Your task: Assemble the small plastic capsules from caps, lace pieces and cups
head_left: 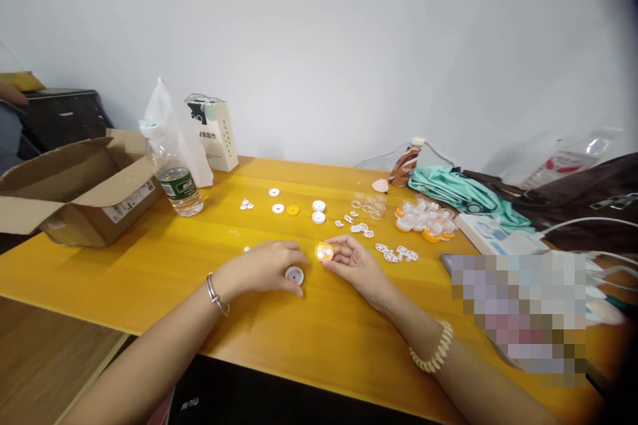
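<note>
My left hand (269, 267) is over the table, its thumb and fingers apart around a round white plastic disc (294, 275) with a small centre hole. Whether they touch the disc, I cannot tell. My right hand (356, 265) pinches a small orange round case (324, 252) with white pieces inside, held between thumb and fingertips. Just beyond the hands lie white discs (278, 209), a yellow ring (292, 210) and two more white discs (318, 217). White perforated plates (396, 253) and small white gear-like pieces (359, 228) are right of these.
Clear round covers (369, 204) and a pile of orange-and-clear cases (427, 219) sit to the right. An open cardboard box (90, 206) and a water bottle (177, 179) stand left. A drink bottle (406, 163), teal cloth (466, 192) and power strip (491, 232) occupy the right side.
</note>
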Demonstrator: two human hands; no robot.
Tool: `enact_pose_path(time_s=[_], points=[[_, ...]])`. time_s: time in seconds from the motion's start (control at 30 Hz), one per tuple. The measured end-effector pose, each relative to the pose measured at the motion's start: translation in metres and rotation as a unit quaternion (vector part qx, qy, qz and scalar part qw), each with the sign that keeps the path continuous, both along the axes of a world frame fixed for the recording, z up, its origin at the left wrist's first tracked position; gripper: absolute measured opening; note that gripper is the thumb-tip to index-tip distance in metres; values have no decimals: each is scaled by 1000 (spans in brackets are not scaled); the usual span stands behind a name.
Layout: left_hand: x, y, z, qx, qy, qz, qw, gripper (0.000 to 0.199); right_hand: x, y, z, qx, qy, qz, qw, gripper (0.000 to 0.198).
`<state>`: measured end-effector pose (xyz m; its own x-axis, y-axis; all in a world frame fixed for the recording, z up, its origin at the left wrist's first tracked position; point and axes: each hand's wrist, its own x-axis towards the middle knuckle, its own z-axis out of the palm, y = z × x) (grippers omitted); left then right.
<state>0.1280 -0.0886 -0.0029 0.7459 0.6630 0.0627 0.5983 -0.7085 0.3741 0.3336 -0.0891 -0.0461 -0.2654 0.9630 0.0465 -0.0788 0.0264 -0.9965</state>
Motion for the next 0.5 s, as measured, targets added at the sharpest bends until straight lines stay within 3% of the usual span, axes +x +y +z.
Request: enact_pose_path(time_s=[0.17, 0.5], points=[[17, -1, -2, 48, -124, 79, 988, 20, -2, 1, -3, 4, 22, 11, 1000, 34], [32, 5, -17, 37, -159, 149, 975, 14, -9, -3, -8, 60, 9, 0, 998, 27]])
